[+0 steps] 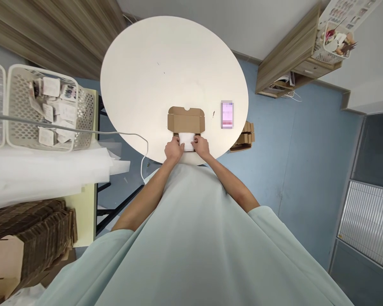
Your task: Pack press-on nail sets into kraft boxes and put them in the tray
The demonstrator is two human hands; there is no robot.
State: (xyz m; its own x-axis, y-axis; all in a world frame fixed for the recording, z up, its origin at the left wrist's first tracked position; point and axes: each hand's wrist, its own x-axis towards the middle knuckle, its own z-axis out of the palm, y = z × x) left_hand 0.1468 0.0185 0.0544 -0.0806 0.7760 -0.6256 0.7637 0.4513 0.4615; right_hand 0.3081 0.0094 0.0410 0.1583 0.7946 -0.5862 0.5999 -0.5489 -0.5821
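A small brown cardboard box (187, 121) lies at the near edge of the round table, its lid folded back away from me. Inside its base sits a white wrapped packet (187, 140). My left hand (174, 149) grips the packet's left side, with thumb and fingers closed at its edge. On the opposite side, my right hand (201, 146) pinches the right edge of the same packet. Both hands partly cover the box's side walls. What is wrapped inside the packet is hidden.
The white round table (175, 55) holds a blurred phone (227, 114) at right. A grey cable (121, 133) crosses its left edge. Left are a white basket (11, 106) of packets, white sheets (51, 170) and stacked flat cardboard (44, 242). Small boxes (247, 135) stand beyond the table's right edge.
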